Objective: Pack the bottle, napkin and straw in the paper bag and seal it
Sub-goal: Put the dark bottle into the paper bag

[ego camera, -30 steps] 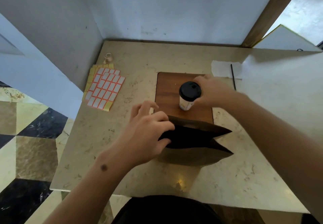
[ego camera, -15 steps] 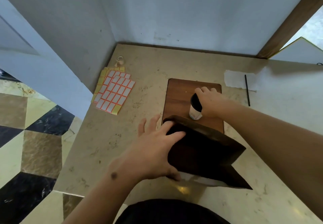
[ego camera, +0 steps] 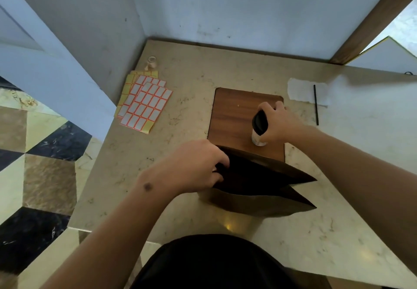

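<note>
A brown paper bag [ego camera: 264, 200] stands with its mouth open on the marble table, near the front edge. My left hand [ego camera: 194, 167] grips the left rim of the bag's mouth. Just behind the bag, on a wooden board [ego camera: 234, 112], stands a small white bottle with a black cap [ego camera: 259, 128]. My right hand [ego camera: 277, 124] is wrapped around its top. A white napkin [ego camera: 300, 90] lies at the back right of the table, and a thin black straw [ego camera: 316, 106] lies across it.
Sheets of orange-edged sticker labels [ego camera: 144, 101] lie at the back left, with a small roll of tape [ego camera: 152, 63] behind them. Walls close the table's back and left. A white board [ego camera: 388, 56] leans at the far right.
The bag's mouth has spread wider under my left hand, whose fingers have curled over the rim. My right hand stays on the bottle on the board.
</note>
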